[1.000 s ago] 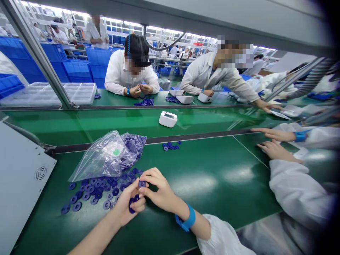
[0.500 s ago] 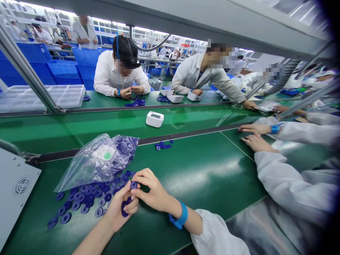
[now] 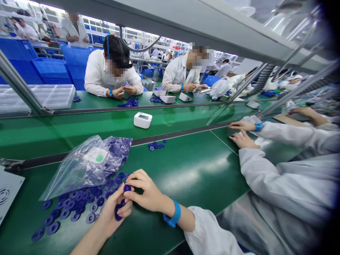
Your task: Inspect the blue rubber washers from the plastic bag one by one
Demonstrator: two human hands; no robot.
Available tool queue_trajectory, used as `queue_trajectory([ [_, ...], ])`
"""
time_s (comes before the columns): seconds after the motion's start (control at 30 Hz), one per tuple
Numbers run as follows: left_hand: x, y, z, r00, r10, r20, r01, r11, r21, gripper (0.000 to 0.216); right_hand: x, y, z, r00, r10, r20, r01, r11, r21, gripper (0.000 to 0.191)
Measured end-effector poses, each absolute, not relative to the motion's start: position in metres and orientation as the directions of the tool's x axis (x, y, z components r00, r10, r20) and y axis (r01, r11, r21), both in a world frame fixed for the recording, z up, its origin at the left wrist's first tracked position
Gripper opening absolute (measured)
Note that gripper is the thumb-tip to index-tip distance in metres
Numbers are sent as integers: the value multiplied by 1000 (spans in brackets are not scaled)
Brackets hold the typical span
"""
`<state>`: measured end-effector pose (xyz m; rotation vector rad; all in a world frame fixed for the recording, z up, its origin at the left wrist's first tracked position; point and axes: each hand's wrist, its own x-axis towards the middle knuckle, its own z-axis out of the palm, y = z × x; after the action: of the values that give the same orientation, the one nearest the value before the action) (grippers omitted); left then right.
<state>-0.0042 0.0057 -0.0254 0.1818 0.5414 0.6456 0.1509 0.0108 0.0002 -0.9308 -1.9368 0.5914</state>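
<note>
My left hand (image 3: 114,209) is closed around a few dark blue ring-shaped washers (image 3: 118,211) that show between its curled fingers. At its fingertips another blue washer (image 3: 127,188) is held up, its centre hole facing me. My right hand (image 3: 145,191), with a blue band on the wrist, pinches that same washer between thumb and fingers. Beside and behind my left hand lies a loose pile of blue washers (image 3: 69,203) on the green table. A clear plastic bag (image 3: 79,166) full of more washers rests over the back of the pile.
A small cluster of blue parts (image 3: 156,145) lies near the table's back edge. Beyond it, a white device with a display (image 3: 142,120) sits on the green belt (image 3: 106,122). A co-worker's hands (image 3: 243,132) rest at the right. A grey metal box (image 3: 9,194) stands at left.
My view has turned slightly right, so the scene sits further left. Both hands keep hold of the washer. Across the belt, a co-worker has drawn back an outstretched arm.
</note>
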Motion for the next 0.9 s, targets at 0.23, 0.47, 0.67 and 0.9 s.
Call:
queue_trajectory([
  [0.23, -4, 5, -25, 640, 625, -447, -534, 780, 326, 32, 151, 11, 1, -349, 787, 510, 362, 615, -701, 20],
  [0.47, -4, 4, -26, 630, 645, -432, -534, 764, 361, 42, 154, 10, 4, -408, 764, 501, 395, 642, -657, 12],
  [0.67, -3, 2, -28, 620, 655, -432, -522, 755, 397, 50, 153, 10, -1, -384, 729, 567, 386, 684, -618, 19],
  [0.9, -2, 0, -32, 628, 665, -404, -505, 744, 438, 50, 152, 9, -4, -302, 732, 611, 379, 680, -627, 21],
])
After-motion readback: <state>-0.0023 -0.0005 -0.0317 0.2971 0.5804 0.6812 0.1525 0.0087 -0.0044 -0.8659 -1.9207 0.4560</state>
